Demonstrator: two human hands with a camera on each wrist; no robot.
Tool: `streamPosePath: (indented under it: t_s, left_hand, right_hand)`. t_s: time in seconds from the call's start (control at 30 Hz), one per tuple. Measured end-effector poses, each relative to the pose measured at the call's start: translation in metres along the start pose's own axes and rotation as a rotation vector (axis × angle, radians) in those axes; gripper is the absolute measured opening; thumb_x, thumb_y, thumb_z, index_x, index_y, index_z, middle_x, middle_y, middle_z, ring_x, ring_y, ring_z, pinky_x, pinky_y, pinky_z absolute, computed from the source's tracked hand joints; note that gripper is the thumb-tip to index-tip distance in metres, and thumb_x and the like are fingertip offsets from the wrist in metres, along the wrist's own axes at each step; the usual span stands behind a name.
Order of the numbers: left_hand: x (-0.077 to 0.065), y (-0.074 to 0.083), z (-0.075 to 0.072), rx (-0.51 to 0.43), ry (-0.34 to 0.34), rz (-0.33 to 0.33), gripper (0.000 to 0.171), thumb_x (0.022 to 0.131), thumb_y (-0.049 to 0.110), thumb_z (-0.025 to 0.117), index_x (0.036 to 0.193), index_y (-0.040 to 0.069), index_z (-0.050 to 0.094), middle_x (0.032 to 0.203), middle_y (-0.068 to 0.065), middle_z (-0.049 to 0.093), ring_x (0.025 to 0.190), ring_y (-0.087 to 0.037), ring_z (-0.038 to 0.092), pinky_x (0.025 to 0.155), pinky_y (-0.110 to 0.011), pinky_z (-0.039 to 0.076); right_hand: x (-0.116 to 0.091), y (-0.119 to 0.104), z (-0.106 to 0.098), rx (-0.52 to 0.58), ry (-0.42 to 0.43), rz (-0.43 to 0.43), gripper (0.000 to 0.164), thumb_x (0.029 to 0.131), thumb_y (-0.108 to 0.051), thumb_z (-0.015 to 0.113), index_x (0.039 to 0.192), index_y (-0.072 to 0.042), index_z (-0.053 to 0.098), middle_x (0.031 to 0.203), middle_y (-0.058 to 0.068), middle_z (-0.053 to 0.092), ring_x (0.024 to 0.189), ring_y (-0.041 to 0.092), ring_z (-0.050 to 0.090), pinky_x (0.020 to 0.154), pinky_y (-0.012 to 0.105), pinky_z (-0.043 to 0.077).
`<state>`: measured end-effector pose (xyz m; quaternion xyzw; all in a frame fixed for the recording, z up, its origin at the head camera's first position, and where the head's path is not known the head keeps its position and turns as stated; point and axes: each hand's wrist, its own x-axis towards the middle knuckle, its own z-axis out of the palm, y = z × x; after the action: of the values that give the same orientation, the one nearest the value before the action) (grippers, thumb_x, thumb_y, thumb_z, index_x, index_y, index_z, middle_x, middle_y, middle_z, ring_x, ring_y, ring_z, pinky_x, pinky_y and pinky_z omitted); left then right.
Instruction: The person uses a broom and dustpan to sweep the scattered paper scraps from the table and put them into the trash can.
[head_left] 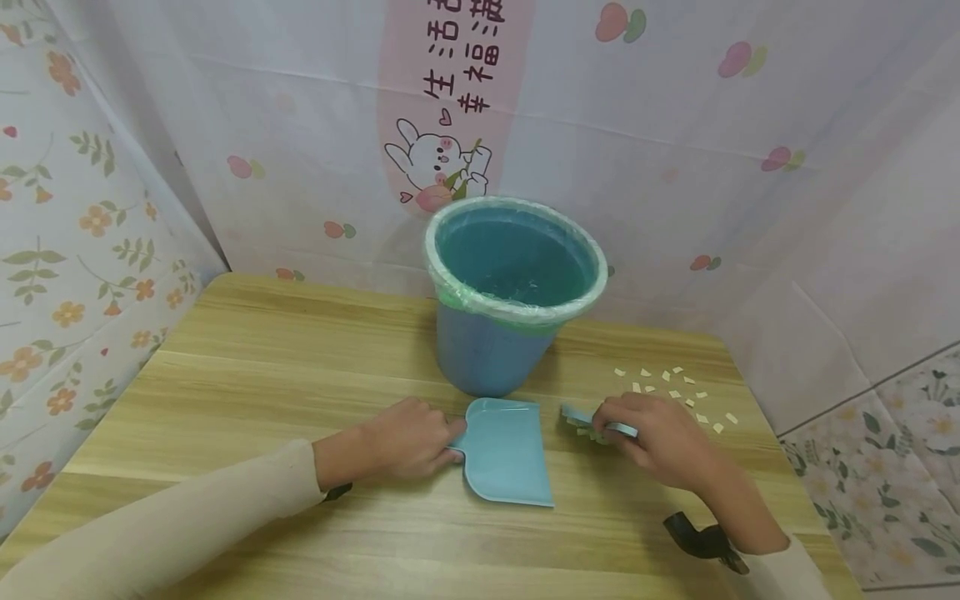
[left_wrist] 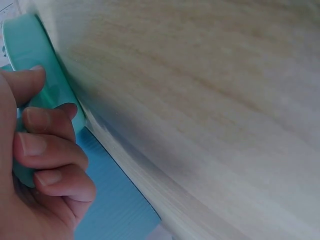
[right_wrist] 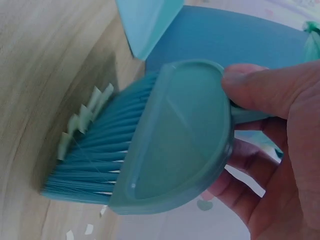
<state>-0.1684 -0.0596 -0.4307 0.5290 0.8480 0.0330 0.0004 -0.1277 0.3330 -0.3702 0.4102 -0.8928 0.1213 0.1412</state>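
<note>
My left hand point(head_left: 411, 437) grips the handle of a light blue dustpan point(head_left: 506, 454) that lies on the table, its wide edge facing right. In the left wrist view, curled fingers point(left_wrist: 55, 150) wrap round the handle. A small hand brush point(right_wrist: 175, 135) is in my right hand point(head_left: 660, 433), with thumb and fingers round its handle. Its blue bristles point(right_wrist: 105, 145) meet the tabletop, and several pale paper scraps point(right_wrist: 85, 117) sit against them. The brush is just right of the dustpan's edge, apart from it. More paper scraps point(head_left: 690, 402) are scattered behind the right hand.
Behind the dustpan stands a blue bucket point(head_left: 487, 354) lined with a clear bag folded over its rim. The wooden table point(head_left: 300, 358) meets a printed curtain point(head_left: 300, 150) at the back. Floral cloth point(head_left: 90, 250) hangs on the left.
</note>
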Motion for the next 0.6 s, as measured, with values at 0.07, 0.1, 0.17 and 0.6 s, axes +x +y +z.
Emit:
streamPosePath:
  t_s: [0.07, 0.1, 0.17, 0.6]
  left_hand:
    - [0.0000, 0.0003, -0.0007, 0.002, 0.001, 0.000, 0.030, 0.111, 0.040, 0.064, 0.103, 0.011, 0.063, 0.068, 0.003, 0.054, 0.061, -0.014, 0.063, 0.056, -0.034, 0.050]
    - [0.0000, 0.0003, -0.0008, 0.003, 0.000, -0.001, 0.030, 0.111, 0.040, 0.064, 0.103, 0.011, 0.063, 0.068, 0.003, 0.054, 0.061, -0.015, 0.064, 0.056, -0.034, 0.050]
    - [0.0006, 0.0002, -0.0008, 0.007, -0.003, -0.003, 0.030, 0.111, 0.040, 0.064, 0.104, 0.011, 0.063, 0.068, 0.003, 0.054, 0.062, -0.015, 0.064, 0.056, -0.034, 0.050]
    - [0.0006, 0.0015, -0.0021, -0.009, 0.008, 0.002, 0.031, 0.112, 0.041, 0.062, 0.103, 0.012, 0.062, 0.068, 0.004, 0.054, 0.062, -0.015, 0.064, 0.056, -0.034, 0.050]
  right_hand:
    - [-0.0026, -0.0019, -0.0028, 0.018, -0.005, -0.006, 0.037, 0.084, -0.001, 0.088, 0.100, -0.029, 0.070, 0.098, -0.019, 0.071, 0.080, 0.002, 0.063, 0.062, 0.028, 0.051]
    - [-0.0036, -0.0028, -0.0043, 0.021, -0.004, -0.004, 0.037, 0.084, -0.001, 0.089, 0.100, -0.029, 0.070, 0.098, -0.019, 0.071, 0.081, 0.003, 0.064, 0.063, 0.029, 0.052]
    - [-0.0047, -0.0039, -0.0069, 0.026, 0.004, 0.011, 0.036, 0.084, 0.000, 0.088, 0.100, -0.027, 0.071, 0.099, -0.018, 0.072, 0.083, 0.004, 0.066, 0.065, 0.031, 0.054]
    - [-0.0012, -0.0002, -0.0003, -0.021, 0.104, -0.043, 0.031, 0.082, -0.001, 0.086, 0.105, -0.018, 0.074, 0.101, -0.009, 0.076, 0.086, 0.012, 0.073, 0.067, 0.036, 0.058]
